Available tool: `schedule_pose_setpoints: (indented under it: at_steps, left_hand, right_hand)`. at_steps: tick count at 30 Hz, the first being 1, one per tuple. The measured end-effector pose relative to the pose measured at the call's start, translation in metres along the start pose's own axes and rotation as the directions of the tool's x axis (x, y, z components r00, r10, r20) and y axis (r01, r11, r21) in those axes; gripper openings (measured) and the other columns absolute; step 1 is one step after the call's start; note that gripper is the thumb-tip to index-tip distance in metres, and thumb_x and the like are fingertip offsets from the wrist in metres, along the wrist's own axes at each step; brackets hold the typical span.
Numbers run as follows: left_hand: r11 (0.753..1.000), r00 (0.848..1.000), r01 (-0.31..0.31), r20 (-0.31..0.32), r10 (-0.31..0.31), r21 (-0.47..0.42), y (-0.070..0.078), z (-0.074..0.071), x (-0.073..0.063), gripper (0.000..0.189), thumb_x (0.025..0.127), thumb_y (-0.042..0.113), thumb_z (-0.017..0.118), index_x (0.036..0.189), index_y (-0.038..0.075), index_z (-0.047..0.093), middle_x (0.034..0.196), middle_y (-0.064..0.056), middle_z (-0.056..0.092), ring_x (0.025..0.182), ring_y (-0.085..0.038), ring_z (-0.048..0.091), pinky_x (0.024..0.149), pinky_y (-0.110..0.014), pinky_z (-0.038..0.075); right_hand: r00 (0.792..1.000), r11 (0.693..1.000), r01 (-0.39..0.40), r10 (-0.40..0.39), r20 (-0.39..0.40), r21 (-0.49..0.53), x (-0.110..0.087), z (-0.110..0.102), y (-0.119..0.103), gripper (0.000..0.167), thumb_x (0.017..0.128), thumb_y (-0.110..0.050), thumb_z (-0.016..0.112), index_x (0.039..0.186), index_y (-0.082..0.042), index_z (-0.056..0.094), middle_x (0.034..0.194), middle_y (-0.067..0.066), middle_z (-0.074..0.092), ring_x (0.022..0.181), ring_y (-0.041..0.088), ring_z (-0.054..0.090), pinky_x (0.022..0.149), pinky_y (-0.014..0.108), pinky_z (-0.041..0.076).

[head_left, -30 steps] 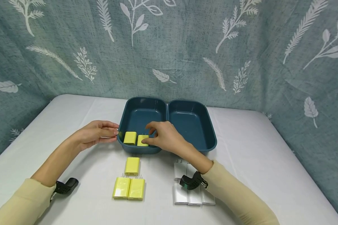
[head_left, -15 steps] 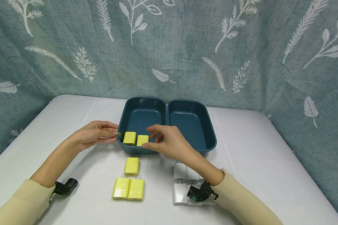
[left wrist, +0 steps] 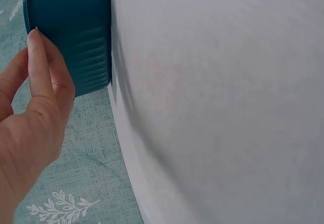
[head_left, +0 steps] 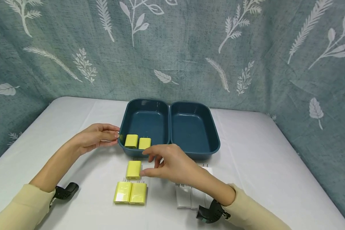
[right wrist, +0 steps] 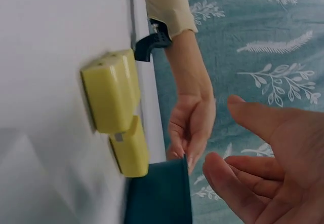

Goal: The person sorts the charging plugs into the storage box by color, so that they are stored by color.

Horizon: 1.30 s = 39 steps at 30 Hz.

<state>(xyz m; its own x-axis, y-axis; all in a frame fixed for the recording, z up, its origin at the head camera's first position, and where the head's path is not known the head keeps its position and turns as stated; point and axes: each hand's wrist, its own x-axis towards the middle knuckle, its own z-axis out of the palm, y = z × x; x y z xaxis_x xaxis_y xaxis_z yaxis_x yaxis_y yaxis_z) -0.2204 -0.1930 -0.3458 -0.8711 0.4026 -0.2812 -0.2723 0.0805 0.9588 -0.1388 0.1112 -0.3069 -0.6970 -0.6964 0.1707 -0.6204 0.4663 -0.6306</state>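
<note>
My left hand [head_left: 95,139] touches the outer left side of the left blue bin [head_left: 126,123], its fingertips right at the rim. Inside that bin, along the front wall, two yellow charger plugs [head_left: 131,141] stand side by side. My right hand [head_left: 166,163] hovers in front of the bins, thumb and fingers spread and nothing between them. Its thumb tip is beside a lone yellow charger plug [head_left: 134,170] on the table. Just nearer lie two more yellow charger plugs [head_left: 130,193], side by side. In the right wrist view, the right hand [right wrist: 273,158] appears with its fingers apart.
A second blue bin [head_left: 217,134] stands against the right side of the first. Several white charger plugs [head_left: 184,197] lie in rows at the front right, partly hidden beneath my right forearm. A patterned green curtain [head_left: 189,48] hangs behind the white-covered table [head_left: 89,198].
My right hand has let go of the right-hand yellow charger plug in the left bin and moved back toward the lone one on the table. The left hand stays at the bin.
</note>
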Motion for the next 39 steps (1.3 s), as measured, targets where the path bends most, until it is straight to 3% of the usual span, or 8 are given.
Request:
schedule_pose_setpoints:
  at_steps: [8, 13, 27, 39]
  left_hand:
    - [1.000, 1.000, -0.009, 0.005, 0.009, -0.012, 0.000, -0.001, -0.001, 0.045, 0.100, -0.002, 0.054, 0.138, -0.016, 0.035, 0.106, -0.008, 0.062, 0.093, -0.014, 0.068, 0.094, -0.035, 0.055]
    - [1.000, 1.000, -0.005, 0.002, 0.005, -0.012, 0.000, -0.001, -0.001, 0.045, 0.100, -0.002, 0.054, 0.138, -0.016, 0.035, 0.107, -0.009, 0.061, 0.093, -0.015, 0.067, 0.094, -0.034, 0.055]
    - [1.000, 1.000, 0.000, -0.008, 0.000, -0.001, 0.000, -0.001, 0.000, 0.045, 0.100, -0.002, 0.054, 0.139, -0.015, 0.035, 0.109, -0.012, 0.060, 0.092, -0.015, 0.067, 0.094, -0.034, 0.055]
    - [1.000, 1.000, -0.003, -0.001, 0.003, 0.001, -0.001, -0.001, 0.000, 0.045, 0.100, -0.002, 0.053, 0.138, -0.016, 0.035, 0.110, -0.013, 0.060, 0.093, -0.014, 0.068, 0.095, -0.034, 0.055]
  right_hand:
    - [0.995, 0.999, 0.040, -0.037, 0.094, -0.023, -0.013, 0.015, 0.000, 0.052, 0.080, -0.031, 0.085, 0.122, -0.005, 0.067, 0.093, 0.001, 0.068, 0.071, 0.002, 0.058, 0.062, 0.011, 0.052]
    - [0.988, 0.996, 0.048, -0.038, 0.147, -0.070, -0.020, 0.025, 0.000, 0.051, 0.081, -0.033, 0.084, 0.121, -0.006, 0.067, 0.091, -0.004, 0.066, 0.069, -0.003, 0.054, 0.063, 0.008, 0.049]
    - [0.983, 0.982, 0.091, -0.062, 0.175, -0.163, -0.028, 0.050, 0.012, 0.052, 0.080, -0.039, 0.084, 0.119, -0.011, 0.064, 0.088, -0.012, 0.057, 0.068, -0.005, 0.049, 0.064, 0.006, 0.042]
    - [0.990, 0.989, 0.067, -0.050, 0.130, -0.132, -0.028, 0.057, 0.014, 0.045, 0.081, -0.034, 0.083, 0.114, -0.011, 0.064, 0.085, -0.012, 0.058, 0.069, -0.005, 0.051, 0.060, 0.005, 0.044]
